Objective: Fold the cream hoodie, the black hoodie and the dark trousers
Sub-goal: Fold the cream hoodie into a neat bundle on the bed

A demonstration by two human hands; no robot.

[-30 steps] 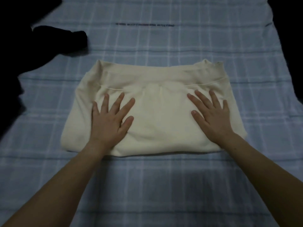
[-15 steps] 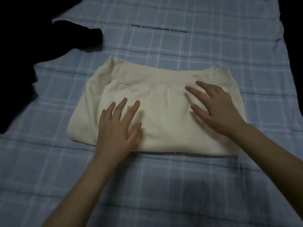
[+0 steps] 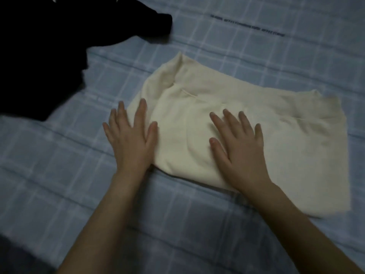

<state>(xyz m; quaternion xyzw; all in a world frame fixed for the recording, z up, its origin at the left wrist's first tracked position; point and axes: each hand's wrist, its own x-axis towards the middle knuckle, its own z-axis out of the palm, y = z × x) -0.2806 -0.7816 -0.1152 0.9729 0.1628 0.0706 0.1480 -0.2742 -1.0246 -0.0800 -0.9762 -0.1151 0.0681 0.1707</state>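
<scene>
On blue checked sheet [image 3: 59, 175], illegible print [image 3: 246, 26]

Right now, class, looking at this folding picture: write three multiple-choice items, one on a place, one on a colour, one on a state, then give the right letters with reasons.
1. Where does the black garment lie relative to the cream hoodie?
A. far left of it
B. on top of it
C. near right of it

2. What colour is the checked sheet?
A. red
B. light blue
C. green

3. How are the left hand and right hand?
A. clenched in fists
B. pinching a sleeve
C. open and flat, fingers spread

Answers: 1 A, it fills the far left corner, apart from the hoodie. 2 B, pale blue with lighter lines. 3 C, both palms face down at the hoodie.
</scene>
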